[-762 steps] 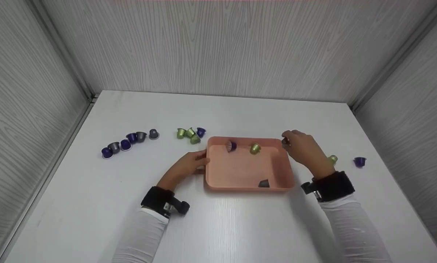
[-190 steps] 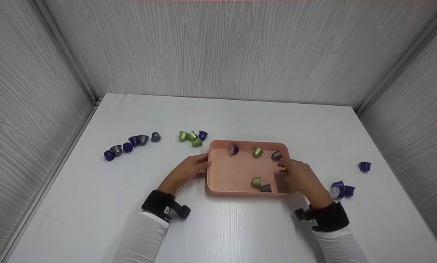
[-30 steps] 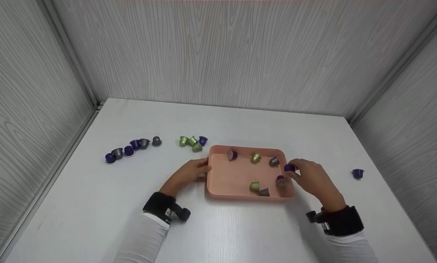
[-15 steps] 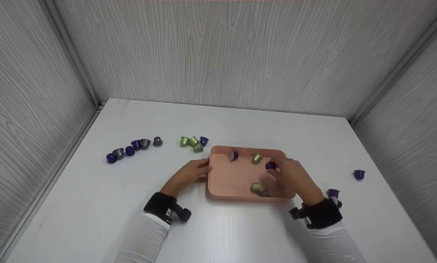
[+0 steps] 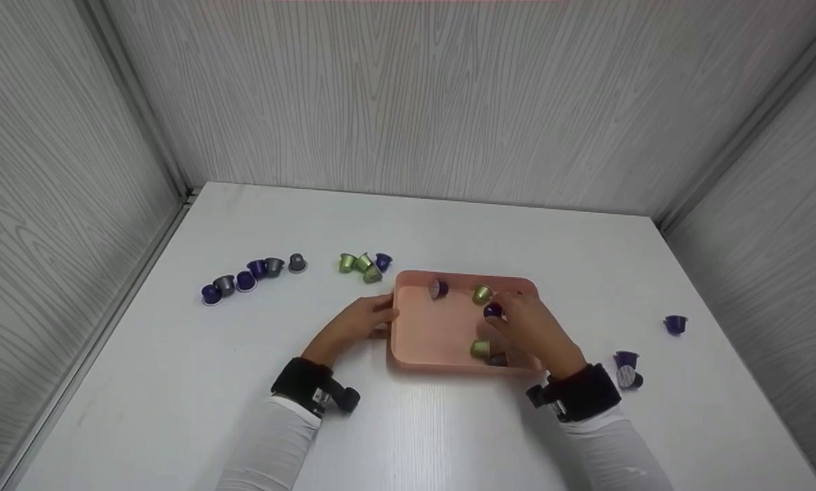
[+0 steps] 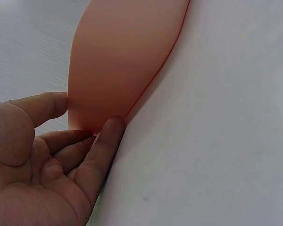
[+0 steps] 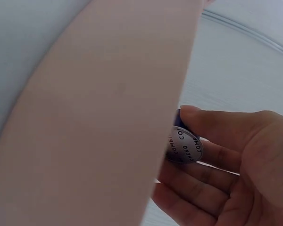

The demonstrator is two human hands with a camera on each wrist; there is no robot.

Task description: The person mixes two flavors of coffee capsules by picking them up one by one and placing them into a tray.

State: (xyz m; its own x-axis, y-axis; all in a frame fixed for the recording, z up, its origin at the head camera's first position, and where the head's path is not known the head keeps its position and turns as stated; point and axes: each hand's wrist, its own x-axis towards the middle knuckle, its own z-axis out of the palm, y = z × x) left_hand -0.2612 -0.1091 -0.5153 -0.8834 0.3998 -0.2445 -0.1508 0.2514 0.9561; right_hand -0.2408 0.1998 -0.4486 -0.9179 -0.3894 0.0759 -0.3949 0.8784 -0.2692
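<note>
A shallow salmon-pink tray (image 5: 428, 334) lies on the table. At its left side the left hand (image 5: 354, 320) grips the wall, with the thumb at the rim and fingertips low on the side in the left wrist view. Over the tray's right half, the right hand (image 5: 532, 329) pinches a purple coffee capsule (image 5: 493, 310); its printed white lid (image 7: 185, 146) shows in the right wrist view. Inside the tray are a purple capsule (image 5: 438, 289), a green capsule (image 5: 482, 294), another green capsule (image 5: 480, 349) and a dark grey capsule (image 5: 498, 359). The right hand hides the tray's right part.
Purple and grey capsules (image 5: 246, 280) form a slanting row at the left. Behind the tray's left corner sits a cluster of green capsules (image 5: 363, 262) with one purple capsule (image 5: 383, 261). To the right lie grouped purple capsules (image 5: 626, 359) and a lone purple capsule (image 5: 676, 324).
Over the last second the right hand has carried the purple capsule left from the tray's right rim to above its inside. The left hand stays at the tray's left side.
</note>
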